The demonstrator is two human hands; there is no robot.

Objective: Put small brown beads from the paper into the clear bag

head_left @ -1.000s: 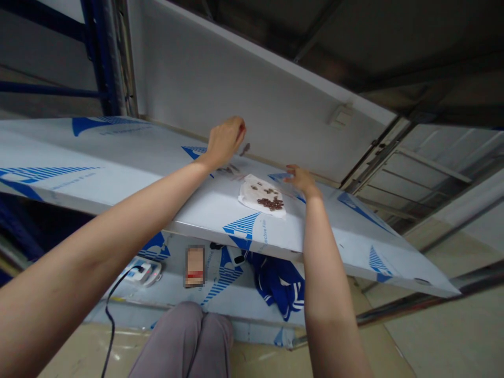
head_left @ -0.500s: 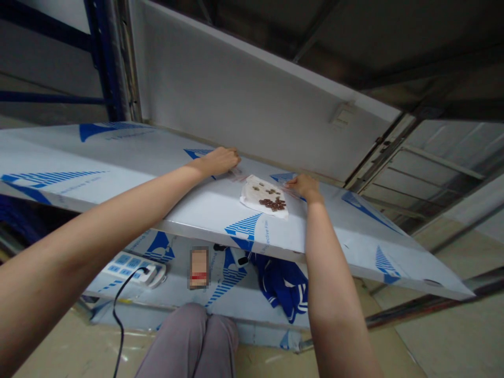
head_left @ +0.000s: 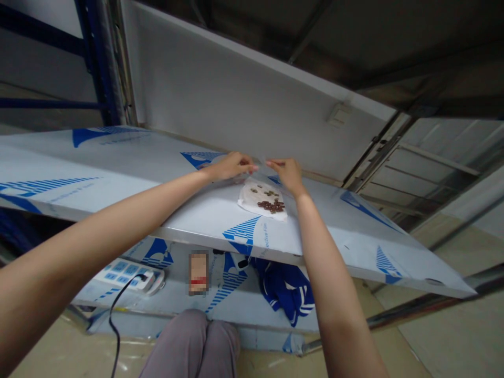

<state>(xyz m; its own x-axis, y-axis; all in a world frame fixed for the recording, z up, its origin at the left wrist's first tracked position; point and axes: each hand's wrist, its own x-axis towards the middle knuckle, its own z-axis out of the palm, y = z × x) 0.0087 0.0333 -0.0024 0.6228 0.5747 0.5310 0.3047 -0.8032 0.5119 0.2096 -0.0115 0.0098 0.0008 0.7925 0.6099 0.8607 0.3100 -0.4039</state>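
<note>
Left hand (head_left: 230, 167) and right hand (head_left: 287, 174) of a person, raised over the middle of a white tabletop and facing each other across a narrow gap. The left fingers (head_left: 249, 167) are pressed together, and the right thumb and forefinger (head_left: 274, 164) close toward them. Each hand appears to pinch the far edge of a thin, clear plastic sheet (head_left: 262, 181), although the faint sheet leaves the exact grip hard to tell. The sheet slopes toward the viewer from the fingertips, over a crumpled white paper napkin (head_left: 248, 198). The napkin lies just nearer than the fingertips, its long axis running left to right, roughly along the table edge. Small dark-brown pieces (head_left: 273, 206) are heaped toward its right end, closer to the right hand.

The white tabletop (head_left: 118, 168) bears blue-patterned protective film (head_left: 242, 229) and meets a pale wall panel (head_left: 220, 89) at its far edge, where a small wall switch plate (head_left: 338, 114) is fixed. A blue steel rack upright (head_left: 100, 63) stands far left. Below the near edge are a white power strip (head_left: 128, 275), its black cable (head_left: 114, 320), crumpled blue-printed film (head_left: 285, 294), and knees in grey trousers (head_left: 189, 341).
</note>
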